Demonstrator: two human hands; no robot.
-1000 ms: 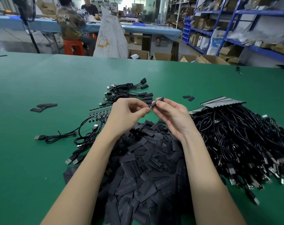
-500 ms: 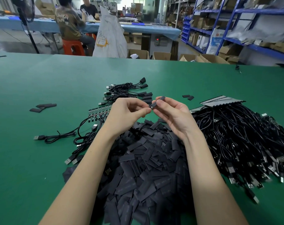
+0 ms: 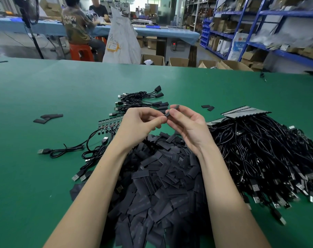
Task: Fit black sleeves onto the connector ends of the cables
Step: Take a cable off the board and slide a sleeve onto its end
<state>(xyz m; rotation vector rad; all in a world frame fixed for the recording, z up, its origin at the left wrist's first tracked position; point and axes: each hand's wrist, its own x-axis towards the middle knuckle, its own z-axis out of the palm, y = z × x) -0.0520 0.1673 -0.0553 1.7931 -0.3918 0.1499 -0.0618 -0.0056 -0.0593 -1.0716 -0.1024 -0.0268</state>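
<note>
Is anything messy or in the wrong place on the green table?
A few black sleeves lie astray: some far left and two beyond the right hand, apart from the big sleeve pile. The cable heap is tangled, but nothing looks broken.

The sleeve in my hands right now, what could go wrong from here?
1. The black sleeve is only pinched at the fingertips of the left hand and right hand; it could slip into the sleeve pile below.
2. The connector is hidden behind the fingers, so misalignment is possible.
3. The tangled cable heap beside could snag.
</note>
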